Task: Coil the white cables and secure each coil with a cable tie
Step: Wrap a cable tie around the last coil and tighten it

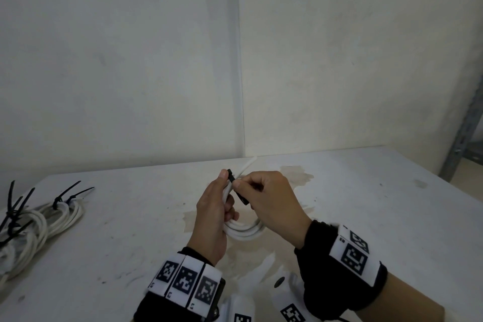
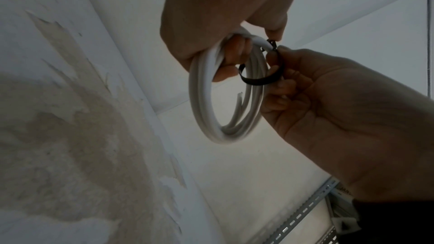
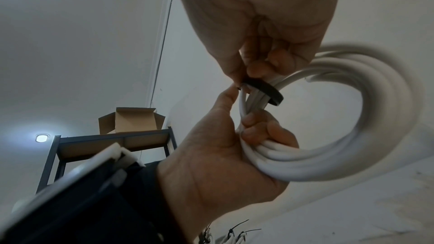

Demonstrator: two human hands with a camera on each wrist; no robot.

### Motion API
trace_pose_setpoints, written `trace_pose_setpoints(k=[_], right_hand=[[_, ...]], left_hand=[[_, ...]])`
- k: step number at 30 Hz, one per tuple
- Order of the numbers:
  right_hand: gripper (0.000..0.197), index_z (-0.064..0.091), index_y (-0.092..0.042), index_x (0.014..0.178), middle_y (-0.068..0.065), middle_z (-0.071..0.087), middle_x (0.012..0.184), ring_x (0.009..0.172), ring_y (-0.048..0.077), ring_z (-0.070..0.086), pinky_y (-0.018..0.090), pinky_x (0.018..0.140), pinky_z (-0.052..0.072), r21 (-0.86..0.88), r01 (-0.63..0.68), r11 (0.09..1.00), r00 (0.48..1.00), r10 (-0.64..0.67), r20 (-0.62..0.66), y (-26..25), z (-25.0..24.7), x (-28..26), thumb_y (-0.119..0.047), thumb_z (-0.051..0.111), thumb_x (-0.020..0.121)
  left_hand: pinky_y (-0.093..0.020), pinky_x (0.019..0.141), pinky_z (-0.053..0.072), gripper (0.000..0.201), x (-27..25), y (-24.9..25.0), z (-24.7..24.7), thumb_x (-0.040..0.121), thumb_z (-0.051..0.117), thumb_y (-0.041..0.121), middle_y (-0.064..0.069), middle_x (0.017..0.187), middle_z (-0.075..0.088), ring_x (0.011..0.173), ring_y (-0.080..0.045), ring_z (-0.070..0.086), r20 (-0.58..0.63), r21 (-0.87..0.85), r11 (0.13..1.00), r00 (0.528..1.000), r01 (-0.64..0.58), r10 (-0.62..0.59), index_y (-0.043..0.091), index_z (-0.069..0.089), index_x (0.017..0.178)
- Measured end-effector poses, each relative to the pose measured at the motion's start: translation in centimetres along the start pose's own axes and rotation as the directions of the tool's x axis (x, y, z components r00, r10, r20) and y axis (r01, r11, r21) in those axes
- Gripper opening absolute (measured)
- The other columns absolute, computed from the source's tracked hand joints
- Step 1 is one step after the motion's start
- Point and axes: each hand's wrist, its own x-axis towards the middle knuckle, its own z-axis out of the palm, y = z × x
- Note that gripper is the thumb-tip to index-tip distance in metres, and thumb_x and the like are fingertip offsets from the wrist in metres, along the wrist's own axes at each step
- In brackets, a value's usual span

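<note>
While the left hand (image 1: 213, 217) grips the springy coil (image 2: 225, 99), the right hand (image 1: 271, 201) pinches the tie (image 2: 260, 79), apparently threading its tip; hold beside the tie.

head: looks forward and down over my grip on the coil (image 1: 243, 230), table (image 1: 366, 204) and wall beyond.
left wrist: close under my left hand (image 2: 218, 16), facing my right hand (image 2: 340, 108).
right wrist: close below, facing up.
shared: coil, both hands.
</note>
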Motion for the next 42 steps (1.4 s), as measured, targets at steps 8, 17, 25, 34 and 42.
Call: trace_pose_setpoints(k=[8, 17, 25, 34, 42], right_hand=[[0.033, 0.055, -0.015, 0.057, -0.01, 0.044, 0.044, 0.043, 0.003, 0.041, 0.01, 0.048, 0.032, -0.054, 0.019, 0.998, 0.999, -0.021, -0.036, -0.2, 0.5, 0.3, -0.017, 0.057, 0.09], [0.024, 0.059, -0.018, 0.062, -0.007, 0.055, 0.055, 0.049, 0.002, 0.048, 0.012, 0.053, 0.039, 0.042, -0.018, 0.999, 0.995, 0.022, -0.095, 0.4, 0.9, 0.2, -0.02, 0.065, 0.084], [0.011, 0.069, -0.002, 0.077, -0.014, 0.048, 0.062, 0.059, -0.004, 0.051, 0.009, 0.058, 0.038, -0.149, 0.11, 0.983, 0.993, -0.115, -0.02, 1.0, 0.7, -0.7, -0.01, 0.065, 0.084], [0.011, 0.066, -0.013, 0.071, -0.011, 0.058, 0.061, 0.056, 0.0, 0.053, 0.009, 0.055, 0.039, -0.087, 0.119, 0.989, 0.979, -0.131, -0.157, 0.5, 0.2, -0.2, -0.015, 0.069, 0.08], [0.022, 0.069, -0.034, 0.075, -0.017, 0.06, 0.083, 0.098, 0.012, 0.053, 0.036, 0.096, 0.036, -0.29, 0.103, 0.952, 0.99, -0.07, 0.12, 0.9, -1.5, 2.1, -0.04, 0.052, 0.088]], left_hand=[[-0.025, 0.051, 0.034, 0.028, 0.1, 0.3, 0.2, 0.092, 0.047, 0.038, 0.004, 0.052, 0.033, 0.044, -0.008, 0.031, -0.007, 0.007, 0.999, 0.999, -0.047, 0.047, 0.015, 0.061, 0.081], [-0.024, 0.052, 0.035, 0.025, -0.2, 0.0, 0.2, 0.091, 0.05, 0.032, 0.004, 0.057, 0.038, 0.047, -0.005, 0.036, -0.017, 0.08, 0.99, 0.993, -0.119, 0.121, 0.015, 0.058, 0.075], [-0.022, 0.05, 0.037, 0.023, 0.0, 0.4, -0.8, 0.091, 0.051, 0.031, 0.006, 0.053, 0.041, 0.046, -0.006, 0.035, -0.023, 0.052, 0.993, 0.994, -0.103, 0.105, 0.015, 0.064, 0.081], [-0.02, 0.048, 0.038, 0.016, 0.1, 0.1, -0.9, 0.088, 0.057, 0.026, 0.014, 0.051, 0.049, 0.049, -0.003, 0.039, 0.001, 0.134, 0.979, 0.988, -0.151, 0.152, 0.015, 0.068, 0.086], [-0.024, 0.049, 0.035, 0.014, -0.3, 0.1, -1.2, 0.086, 0.06, 0.022, 0.012, 0.038, 0.039, 0.039, -0.003, 0.035, 0.113, 0.252, 0.959, 0.988, -0.131, 0.105, 0.012, 0.07, 0.089]])
